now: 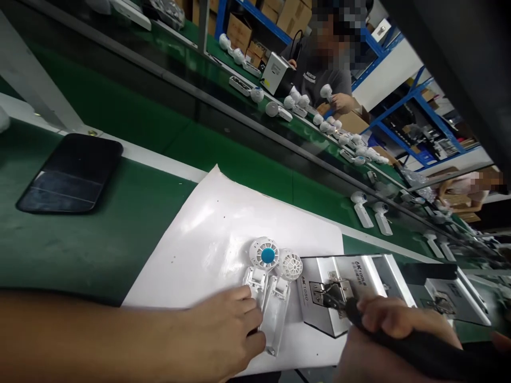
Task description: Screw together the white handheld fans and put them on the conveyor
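Your left hand is curled on a white fan housing, nearer than your right, long axis running away from you. Your right hand grips a black soldering iron, right of the housing, beyond it a silver soldering station.

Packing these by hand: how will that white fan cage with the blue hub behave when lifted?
The white plastic fan cage is likely light for its size, given its open ribbed grille. Those thin ribs may crack if squeezed hard. Its round shape suggests it could roll if pushed.
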Action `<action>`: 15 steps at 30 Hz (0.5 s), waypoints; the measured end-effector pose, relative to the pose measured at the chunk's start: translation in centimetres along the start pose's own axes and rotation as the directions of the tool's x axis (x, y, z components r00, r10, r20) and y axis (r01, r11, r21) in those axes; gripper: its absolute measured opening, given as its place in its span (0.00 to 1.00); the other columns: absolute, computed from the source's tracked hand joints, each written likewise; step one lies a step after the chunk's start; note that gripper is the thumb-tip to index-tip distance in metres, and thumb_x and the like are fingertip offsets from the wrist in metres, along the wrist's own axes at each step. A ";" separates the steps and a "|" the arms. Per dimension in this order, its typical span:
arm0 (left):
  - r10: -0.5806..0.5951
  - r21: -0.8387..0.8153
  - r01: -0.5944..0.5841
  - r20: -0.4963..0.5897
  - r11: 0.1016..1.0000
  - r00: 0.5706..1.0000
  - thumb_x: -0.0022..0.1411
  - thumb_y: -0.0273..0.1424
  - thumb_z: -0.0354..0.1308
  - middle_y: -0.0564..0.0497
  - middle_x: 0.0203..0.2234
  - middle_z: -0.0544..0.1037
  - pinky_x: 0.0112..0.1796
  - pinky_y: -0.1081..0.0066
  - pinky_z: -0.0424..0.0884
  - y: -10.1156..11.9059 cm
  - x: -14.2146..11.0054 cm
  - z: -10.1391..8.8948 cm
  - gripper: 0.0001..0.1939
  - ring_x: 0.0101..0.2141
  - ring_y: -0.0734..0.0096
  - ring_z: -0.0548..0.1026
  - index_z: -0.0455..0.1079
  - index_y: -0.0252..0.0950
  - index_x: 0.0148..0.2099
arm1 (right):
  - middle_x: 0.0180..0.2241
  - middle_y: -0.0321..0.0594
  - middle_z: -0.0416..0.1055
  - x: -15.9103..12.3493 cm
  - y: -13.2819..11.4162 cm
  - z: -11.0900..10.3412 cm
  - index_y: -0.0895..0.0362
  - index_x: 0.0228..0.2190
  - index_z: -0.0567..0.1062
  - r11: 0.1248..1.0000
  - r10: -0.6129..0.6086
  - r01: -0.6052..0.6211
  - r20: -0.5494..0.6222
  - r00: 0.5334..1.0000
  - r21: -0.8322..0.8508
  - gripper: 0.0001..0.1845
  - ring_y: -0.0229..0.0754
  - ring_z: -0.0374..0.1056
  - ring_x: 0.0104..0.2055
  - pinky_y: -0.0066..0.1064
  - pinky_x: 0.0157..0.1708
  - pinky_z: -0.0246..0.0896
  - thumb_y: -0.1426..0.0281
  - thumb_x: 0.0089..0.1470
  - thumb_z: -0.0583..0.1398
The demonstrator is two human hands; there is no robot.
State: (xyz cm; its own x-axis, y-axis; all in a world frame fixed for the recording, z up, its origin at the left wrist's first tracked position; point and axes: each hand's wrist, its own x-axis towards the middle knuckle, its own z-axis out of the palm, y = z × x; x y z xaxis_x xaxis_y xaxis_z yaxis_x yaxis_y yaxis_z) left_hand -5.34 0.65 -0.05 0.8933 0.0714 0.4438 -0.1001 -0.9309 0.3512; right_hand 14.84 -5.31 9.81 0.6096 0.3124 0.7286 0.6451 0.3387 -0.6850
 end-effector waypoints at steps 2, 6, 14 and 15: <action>-0.004 -0.006 0.004 -0.007 1.000 1.000 0.67 0.32 0.64 0.50 0.30 0.72 0.39 0.62 0.61 -0.1 0.0 0.0 0.07 0.30 0.66 0.67 0.70 0.36 0.39 | 0.19 0.27 0.61 0.8 1.1 -1.1 0.46 0.53 0.72 1.000 -0.007 0.007 0.015 1.000 0.012 0.28 0.39 0.56 0.18 0.36 0.21 0.59 0.41 0.66 0.50; 0.003 -0.011 -0.003 -0.010 1.000 1.000 0.68 0.32 0.64 0.50 0.31 0.73 0.39 0.63 0.61 -0.2 0.0 -0.1 0.07 0.30 0.66 0.67 0.71 0.36 0.40 | 0.18 0.29 0.60 1.1 2.6 -1.8 0.48 0.40 0.74 0.992 0.019 -0.028 0.075 0.997 0.123 0.28 0.38 0.55 0.16 0.35 0.19 0.58 0.40 0.66 0.50; 0.048 0.015 -0.048 0.025 0.999 0.999 0.67 0.33 0.63 0.48 0.30 0.73 0.38 0.61 0.63 -0.4 0.3 -0.6 0.07 0.30 0.64 0.69 0.70 0.36 0.39 | 0.18 0.23 0.64 -2.1 -0.7 4.6 0.48 0.42 0.73 0.885 0.139 -0.289 0.385 0.912 0.364 0.23 0.35 0.54 0.13 0.32 0.15 0.60 0.43 0.66 0.54; 0.048 0.017 -0.048 0.021 0.999 0.999 0.68 0.33 0.62 0.48 0.30 0.73 0.39 0.61 0.64 -0.4 0.3 -0.6 0.07 0.30 0.63 0.70 0.70 0.36 0.38 | 0.19 0.22 0.66 -2.5 -0.7 5.5 0.46 0.48 0.71 0.874 0.151 -0.288 0.346 0.926 0.392 0.26 0.35 0.54 0.14 0.32 0.15 0.61 0.40 0.65 0.54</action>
State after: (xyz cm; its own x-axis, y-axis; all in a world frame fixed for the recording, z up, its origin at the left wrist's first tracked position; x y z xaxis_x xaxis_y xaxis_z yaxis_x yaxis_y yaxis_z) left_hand -5.32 1.30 0.46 0.8963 0.0192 0.4430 -0.1358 -0.9392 0.3155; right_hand 10.28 -1.43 8.49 0.5024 0.6473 0.5733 0.2075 0.5533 -0.8067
